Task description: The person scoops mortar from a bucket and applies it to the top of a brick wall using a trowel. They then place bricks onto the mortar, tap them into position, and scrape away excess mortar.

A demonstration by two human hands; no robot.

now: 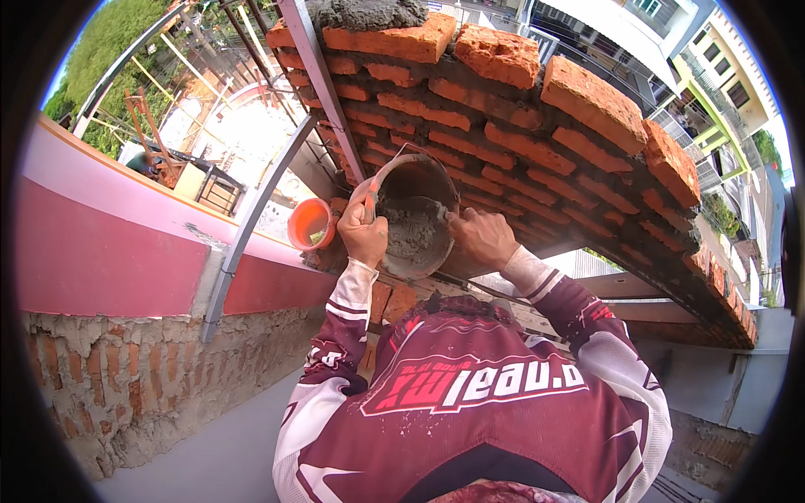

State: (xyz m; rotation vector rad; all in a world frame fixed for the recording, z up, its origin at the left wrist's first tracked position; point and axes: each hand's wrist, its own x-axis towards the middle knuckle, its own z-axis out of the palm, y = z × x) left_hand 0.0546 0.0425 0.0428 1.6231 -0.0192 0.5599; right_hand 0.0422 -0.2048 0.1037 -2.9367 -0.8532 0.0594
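Note:
A bucket of grey mortar tilts toward me at the centre, below the brick wall. My left hand grips the left rim of this bucket. My right hand is closed on the handle of a trowel at the bucket's right side; the trowel's blade is inside, partly coated with mortar. An orange bucket stands just left of my left hand.
The brick wall rises in front, with mortar on top. A metal upright leans by it. A curved grey bar crosses the pink parapet at left. A co-worker is farther off, among poles.

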